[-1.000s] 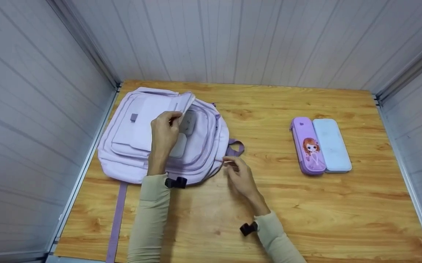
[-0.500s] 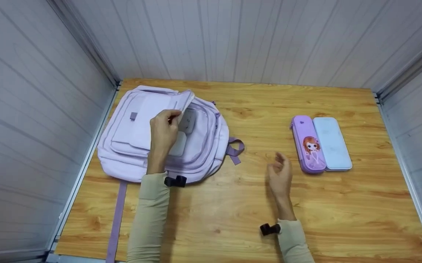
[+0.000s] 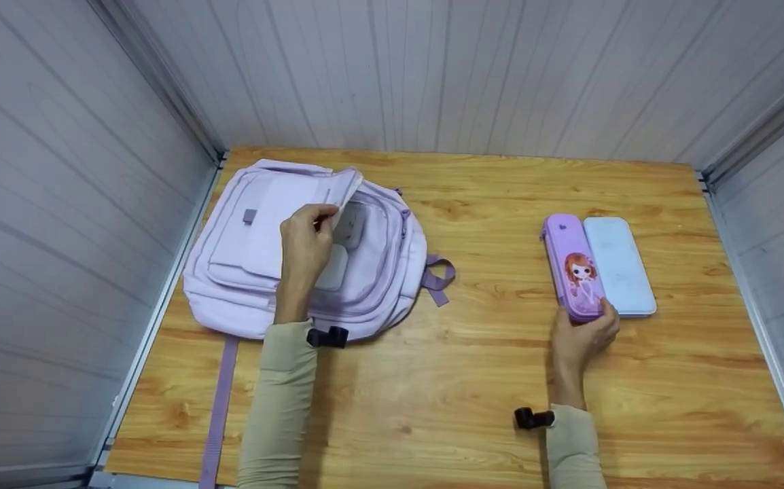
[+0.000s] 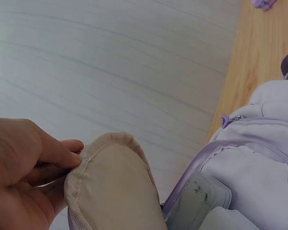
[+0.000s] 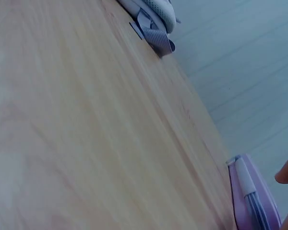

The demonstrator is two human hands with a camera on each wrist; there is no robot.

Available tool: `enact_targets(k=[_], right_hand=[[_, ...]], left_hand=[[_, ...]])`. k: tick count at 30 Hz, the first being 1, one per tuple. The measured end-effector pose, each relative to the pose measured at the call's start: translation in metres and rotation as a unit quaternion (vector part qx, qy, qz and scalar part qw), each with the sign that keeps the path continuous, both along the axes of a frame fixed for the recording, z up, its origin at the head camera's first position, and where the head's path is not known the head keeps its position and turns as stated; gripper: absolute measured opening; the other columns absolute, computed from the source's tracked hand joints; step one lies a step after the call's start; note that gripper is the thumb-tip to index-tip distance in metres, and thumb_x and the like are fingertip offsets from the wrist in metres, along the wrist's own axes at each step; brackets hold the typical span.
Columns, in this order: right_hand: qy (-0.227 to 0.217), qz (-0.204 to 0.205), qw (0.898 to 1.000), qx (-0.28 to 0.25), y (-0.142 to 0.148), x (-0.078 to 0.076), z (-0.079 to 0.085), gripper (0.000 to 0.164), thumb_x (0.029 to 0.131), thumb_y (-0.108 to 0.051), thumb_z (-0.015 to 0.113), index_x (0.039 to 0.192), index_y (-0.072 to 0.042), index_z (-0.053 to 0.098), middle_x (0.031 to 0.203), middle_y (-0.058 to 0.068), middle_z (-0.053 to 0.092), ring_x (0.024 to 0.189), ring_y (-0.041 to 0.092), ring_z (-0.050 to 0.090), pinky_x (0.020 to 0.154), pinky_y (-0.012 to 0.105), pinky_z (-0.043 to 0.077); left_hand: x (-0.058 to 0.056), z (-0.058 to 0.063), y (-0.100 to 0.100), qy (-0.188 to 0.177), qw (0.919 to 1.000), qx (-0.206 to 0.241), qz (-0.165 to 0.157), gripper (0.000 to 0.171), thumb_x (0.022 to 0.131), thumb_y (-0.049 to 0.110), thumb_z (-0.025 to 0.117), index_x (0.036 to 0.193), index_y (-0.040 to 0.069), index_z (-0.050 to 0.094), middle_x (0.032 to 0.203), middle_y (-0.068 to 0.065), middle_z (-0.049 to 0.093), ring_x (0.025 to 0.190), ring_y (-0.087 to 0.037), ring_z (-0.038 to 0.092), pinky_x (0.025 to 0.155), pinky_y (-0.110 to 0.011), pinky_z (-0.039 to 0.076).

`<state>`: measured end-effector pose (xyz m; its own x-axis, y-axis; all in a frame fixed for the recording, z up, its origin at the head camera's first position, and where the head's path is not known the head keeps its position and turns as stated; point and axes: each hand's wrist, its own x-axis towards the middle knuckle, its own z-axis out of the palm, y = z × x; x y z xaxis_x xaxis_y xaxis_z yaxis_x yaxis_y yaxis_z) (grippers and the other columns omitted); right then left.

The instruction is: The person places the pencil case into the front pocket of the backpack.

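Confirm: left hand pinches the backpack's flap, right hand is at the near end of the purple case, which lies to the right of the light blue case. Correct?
One error: the head view shows the purple case to the left of the light blue case. The left hand does pinch the backpack's flap, and the right hand is at the purple case's near end.

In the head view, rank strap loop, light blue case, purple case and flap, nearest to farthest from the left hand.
1. Flap, pinched by the left hand
2. Strap loop, right end of the backpack
3. Purple case, farther right
4. Light blue case, rightmost
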<state>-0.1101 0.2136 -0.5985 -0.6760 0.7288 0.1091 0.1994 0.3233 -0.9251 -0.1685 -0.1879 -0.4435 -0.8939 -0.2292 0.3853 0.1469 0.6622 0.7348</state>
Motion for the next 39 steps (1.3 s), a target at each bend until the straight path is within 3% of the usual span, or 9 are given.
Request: enact_targets(k=[8, 16, 23, 31, 36, 39], right_hand=[[-0.071, 0.018, 0.997, -0.036, 0.012, -0.003, -0.002, 0.079, 0.081, -0.012, 0.071, 0.145, -0.008, 0.026, 0.146, 0.018, 0.025, 0.133, 0.033, 0.028, 0.113, 0.039, 0.022], [-0.108, 0.028, 0.993, -0.042, 0.017, -0.010, -0.003, 0.086, 0.081, -0.016, 0.073, 0.149, -0.009, 0.021, 0.149, 0.017, 0.022, 0.135, 0.033, 0.028, 0.114, 0.041, 0.023], [-0.081, 0.051, 0.994, -0.050, 0.018, -0.012, -0.007, 0.084, 0.083, -0.018, 0.073, 0.148, -0.006, 0.021, 0.147, 0.019, 0.032, 0.136, 0.032, 0.032, 0.117, 0.039, 0.021], [-0.063, 0.038, 0.992, -0.102, 0.017, -0.013, -0.004, 0.082, 0.081, -0.021, 0.076, 0.148, -0.015, 0.029, 0.150, 0.009, 0.033, 0.138, 0.021, 0.031, 0.117, 0.030, 0.020], [-0.054, 0.053, 0.993, -0.094, 0.015, -0.013, -0.002, 0.081, 0.082, -0.018, 0.075, 0.148, -0.012, 0.029, 0.151, 0.011, 0.033, 0.140, 0.020, 0.029, 0.117, 0.028, 0.018], [-0.030, 0.069, 0.993, -0.096, 0.012, -0.013, 0.000, 0.080, 0.081, -0.012, 0.074, 0.147, -0.008, 0.030, 0.150, 0.013, 0.034, 0.139, 0.021, 0.032, 0.116, 0.029, 0.023]], left_hand=[[0.000, 0.001, -0.001, -0.003, 1.0000, 0.004, -0.003, 0.020, 0.086, -0.006, 0.056, 0.095, -0.002, 0.073, 0.096, -0.015, 0.072, 0.091, -0.025, 0.068, 0.080, -0.034, 0.055], [0.000, 0.000, 0.000, -0.011, 0.9999, 0.005, -0.004, 0.019, 0.088, -0.004, 0.057, 0.097, -0.001, 0.073, 0.097, -0.015, 0.072, 0.091, -0.024, 0.068, 0.080, -0.034, 0.055], [0.000, 0.000, 0.000, -0.010, 0.9999, 0.004, -0.006, 0.018, 0.087, -0.005, 0.057, 0.096, -0.002, 0.073, 0.098, -0.015, 0.072, 0.092, -0.025, 0.068, 0.080, -0.035, 0.055], [-0.001, 0.000, 0.000, -0.012, 0.9999, 0.005, -0.005, 0.019, 0.088, -0.005, 0.057, 0.096, -0.001, 0.073, 0.097, -0.015, 0.072, 0.092, -0.024, 0.068, 0.080, -0.033, 0.056], [-0.001, 0.000, 0.001, -0.011, 0.9999, 0.001, 0.000, 0.019, 0.087, -0.005, 0.057, 0.095, -0.001, 0.074, 0.096, -0.015, 0.072, 0.090, -0.025, 0.069, 0.079, -0.033, 0.056], [-0.001, 0.000, 0.001, -0.015, 0.9999, 0.003, -0.005, 0.020, 0.087, -0.006, 0.056, 0.096, -0.002, 0.073, 0.097, -0.015, 0.072, 0.091, -0.024, 0.068, 0.080, -0.033, 0.055]])
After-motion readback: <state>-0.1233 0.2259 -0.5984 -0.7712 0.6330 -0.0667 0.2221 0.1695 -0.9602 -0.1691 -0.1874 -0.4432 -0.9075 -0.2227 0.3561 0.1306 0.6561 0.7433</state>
